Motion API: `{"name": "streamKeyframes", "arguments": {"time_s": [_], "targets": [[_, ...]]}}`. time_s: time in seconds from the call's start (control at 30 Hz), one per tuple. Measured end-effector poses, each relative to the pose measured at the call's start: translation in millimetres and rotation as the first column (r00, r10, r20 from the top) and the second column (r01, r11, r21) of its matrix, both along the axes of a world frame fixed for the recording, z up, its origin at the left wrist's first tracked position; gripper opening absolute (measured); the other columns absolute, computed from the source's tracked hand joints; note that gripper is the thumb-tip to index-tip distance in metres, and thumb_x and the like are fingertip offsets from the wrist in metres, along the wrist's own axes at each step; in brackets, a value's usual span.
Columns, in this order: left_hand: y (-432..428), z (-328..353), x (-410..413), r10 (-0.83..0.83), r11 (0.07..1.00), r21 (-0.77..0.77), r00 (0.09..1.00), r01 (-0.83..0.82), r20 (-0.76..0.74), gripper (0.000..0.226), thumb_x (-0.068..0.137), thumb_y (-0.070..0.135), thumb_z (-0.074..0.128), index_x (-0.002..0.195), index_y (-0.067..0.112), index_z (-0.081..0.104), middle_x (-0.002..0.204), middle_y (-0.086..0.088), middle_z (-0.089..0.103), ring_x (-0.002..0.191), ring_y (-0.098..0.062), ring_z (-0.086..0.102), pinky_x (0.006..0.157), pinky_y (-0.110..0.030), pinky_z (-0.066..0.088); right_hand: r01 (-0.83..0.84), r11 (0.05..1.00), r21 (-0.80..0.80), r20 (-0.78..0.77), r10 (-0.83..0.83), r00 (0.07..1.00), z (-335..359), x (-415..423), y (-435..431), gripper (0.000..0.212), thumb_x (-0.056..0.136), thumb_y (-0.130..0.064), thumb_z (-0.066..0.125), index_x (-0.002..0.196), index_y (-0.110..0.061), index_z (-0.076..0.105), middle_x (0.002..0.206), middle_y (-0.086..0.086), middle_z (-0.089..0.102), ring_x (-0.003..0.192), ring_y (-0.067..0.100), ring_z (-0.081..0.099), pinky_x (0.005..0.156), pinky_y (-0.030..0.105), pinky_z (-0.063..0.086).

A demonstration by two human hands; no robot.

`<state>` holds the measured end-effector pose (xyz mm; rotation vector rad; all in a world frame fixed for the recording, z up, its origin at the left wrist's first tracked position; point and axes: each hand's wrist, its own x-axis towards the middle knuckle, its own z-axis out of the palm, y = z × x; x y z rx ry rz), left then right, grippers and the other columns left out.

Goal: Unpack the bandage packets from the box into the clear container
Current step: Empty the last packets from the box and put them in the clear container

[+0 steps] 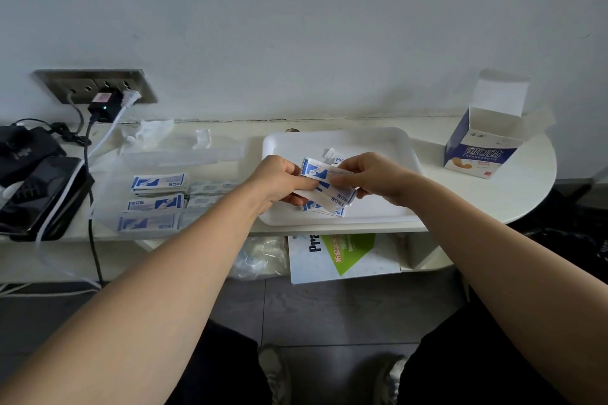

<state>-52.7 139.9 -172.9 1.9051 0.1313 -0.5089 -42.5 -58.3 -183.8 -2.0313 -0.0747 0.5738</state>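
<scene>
We see both hands meeting over the white tray (362, 138), which sits mid-table (500, 197). The left hand (279, 181) has its fingers curled under a small fan of blue-and-white packets (324, 189), thumb on top. The right hand (378, 179) pinches the same bunch from the other side, fingertips on the top packet. So both hands are clamped on the packets, held just above the tray floor. A few more packets lie in the tray beneath them, partly hidden by the hands. Well off to the right stands the box (482, 151), upright, its lid flap raised and its mouth open; we cannot tell what is inside it. Left of the tray is the clear container (171, 156), its walls faint and hard to trace. Three stacks of packets (158, 182) lie in a column at its left side, with paler strips just beside them. Farther left, black devices (36, 191) sit on the table. Above them is a wall socket (95, 84) with a charger (102, 107) plugged in. On the shelf below the tabletop lie a book (342, 256) and a plastic bag (260, 256). Two shoes (273, 371) show on the floor.
</scene>
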Motion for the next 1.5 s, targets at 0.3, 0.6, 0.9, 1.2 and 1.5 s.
{"name": "streamKeyframes", "arguments": {"time_s": [0.3,0.6,0.9,1.2,1.5], "targets": [[2,8,-4,-0.029,0.999,-0.047,0.999,0.027,-0.042,0.027,0.077,0.010,0.078,0.099,-0.002,0.071,0.083,-0.007,0.072,0.057,-0.010,0.066,0.049,-0.016,0.050,0.050,0.999,-0.004,0.026,-0.050,0.998,1,1,0,0.009,0.087,-0.018,0.068,0.092,-0.010,0.069,0.078,0.007,0.066,0.062,0.014,0.049,0.054,0.022,0.038],[22,19,-1,-0.001,0.992,0.129,0.991,-0.016,0.135,0.020,0.096,0.003,0.049,0.099,0.006,0.069,0.073,-0.003,0.060,0.047,-0.004,0.054,0.045,-0.013,0.041,0.034,0.967,-0.254,0.142,0.003,0.990,-4,-1,-6,0.009,0.082,-0.015,0.068,0.091,-0.015,0.069,0.080,0.009,0.065,0.065,0.015,0.051,0.053,0.021,0.039],[0,10,4,-0.026,0.997,0.068,0.987,0.037,-0.157,0.023,0.097,-0.001,0.042,0.090,0.010,0.061,0.077,-0.006,0.047,0.052,-0.009,0.033,0.033,-0.014,0.021,-0.034,0.891,-0.452,0.401,0.237,0.885,-3,-7,5,0.048,0.072,-0.036,0.079,0.116,-0.027,0.063,0.107,-0.004,0.050,0.097,0.013,0.051,0.084,0.027,0.043],[-8,7,6,0.010,0.989,0.145,0.995,0.004,-0.095,0.023,0.099,0.021,0.040,0.095,0.006,0.057,0.076,-0.009,0.058,0.059,-0.017,0.048,0.046,-0.022,0.039,0.042,0.951,-0.308,0.383,0.083,0.920,5,-7,3,0.018,0.084,-0.029,0.071,0.079,-0.012,0.072,0.065,0.008,0.058,0.057,0.017,0.044,0.055,0.030,0.035],[-9,-10,5,-0.407,0.757,0.625,0.886,0.190,0.223,0.034,0.079,0.032,0.075,0.110,0.024,0.065,0.111,-0.001,0.056,0.101,-0.016,0.053,0.081,-0.027,0.043,-0.019,0.852,-0.524,0.292,0.200,0.935,-13,-9,6,0.026,0.073,-0.024,0.078,0.095,-0.017,0.066,0.080,-0.005,0.056,0.077,0.016,0.057,0.062,0.024,0.040]]}}
